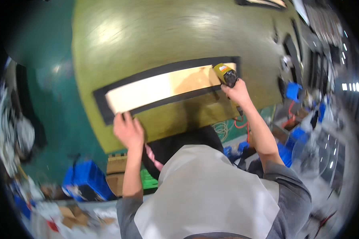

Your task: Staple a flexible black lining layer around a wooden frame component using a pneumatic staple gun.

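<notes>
Right hand (238,92), as I see it, grips a yellow power tool (225,74) at the right end of a pale board (155,89); left hand (127,129) presses flat on its black frame (107,115), atop an olive table (147,36).

– What sits below the bench?
– A blue crate (87,181) by cardboard boxes (116,172) on the green floor (64,119).
– And right?
– More blue bins (293,91), an orange cable (243,124).
</notes>
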